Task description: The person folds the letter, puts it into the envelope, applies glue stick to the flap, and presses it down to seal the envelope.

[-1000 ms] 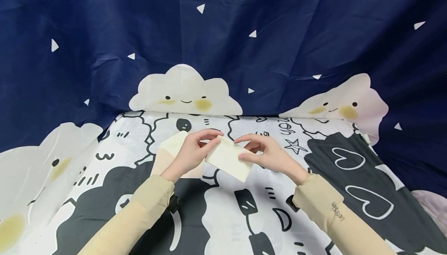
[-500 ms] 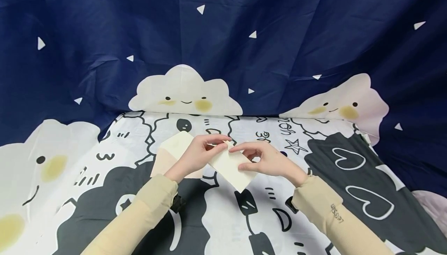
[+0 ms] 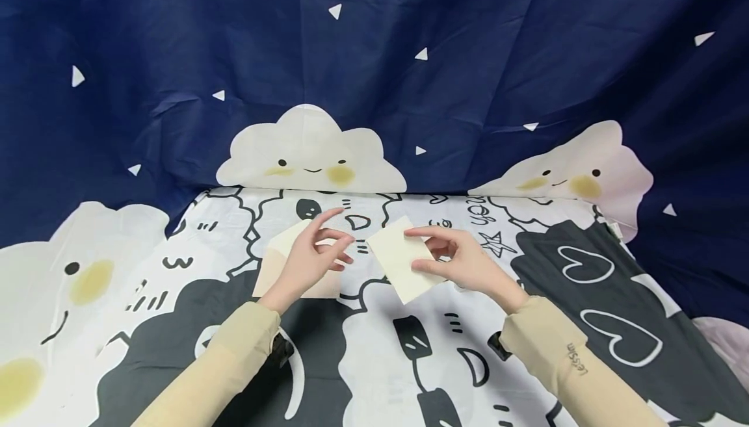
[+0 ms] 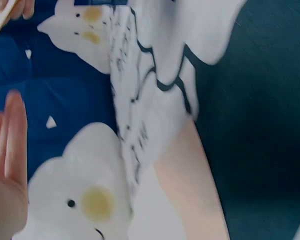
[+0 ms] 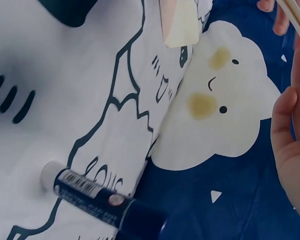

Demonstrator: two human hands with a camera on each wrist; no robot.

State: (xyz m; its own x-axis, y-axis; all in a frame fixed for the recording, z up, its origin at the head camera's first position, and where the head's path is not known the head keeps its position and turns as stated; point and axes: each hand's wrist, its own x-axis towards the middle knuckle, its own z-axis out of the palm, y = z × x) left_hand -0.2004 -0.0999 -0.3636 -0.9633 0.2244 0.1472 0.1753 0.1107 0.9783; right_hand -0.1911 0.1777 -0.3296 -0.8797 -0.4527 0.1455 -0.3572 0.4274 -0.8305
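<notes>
A cream piece of folded paper [image 3: 396, 258] is pinched between the thumb and fingers of my right hand [image 3: 459, 258], held up over the patterned cloth. Seen edge-on in the right wrist view, the folded paper [image 5: 295, 20] shows more than one layer. Just left of it, my left hand [image 3: 310, 258] is apart from the paper, its fingers loosely extended and holding nothing. Behind and below that hand lies a pale pink envelope [image 3: 323, 288] with its cream flap raised, partly covered by the hand in the head view.
A dark blue glue stick [image 5: 102, 197] with a white end lies on the cloth in the right wrist view; my right hand hides most of it in the head view. The black-and-white cloth [image 3: 380, 362] ends at a navy curtain [image 3: 374, 56] with cloud faces behind.
My left hand has let go of the folded paper and drawn back to the left, fingers spreading. My right hand has shifted slightly right with the paper, which has turned more upright.
</notes>
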